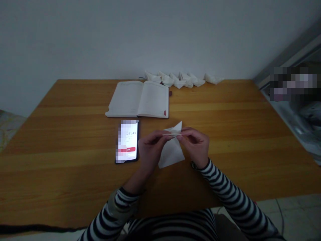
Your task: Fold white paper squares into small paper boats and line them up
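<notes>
Left hand [150,150] and right hand [194,145] pinching a folded white paper [172,152] over the wooden surface [75,160]

On my feed, both hands meet along the paper's upper fold, with one point sticking up behind them and a wider corner hanging below. A smartphone [126,141] lies just beside the left hand, its partly blurred screen showing 07:49 and a red bar. Farther off sits an open notebook [140,99], and a row of paper boats [183,79] lines the far edge.

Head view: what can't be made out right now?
Head view:
- Paper sheet: the part being pinched is hidden by the left hand and right hand.
- Phone screen: pixelated, apart from 07:49.
- Notebook pages: any writing too small.
- Folded paper pieces: creases too small, far away.
- Object at right edge: pixelated.
</notes>
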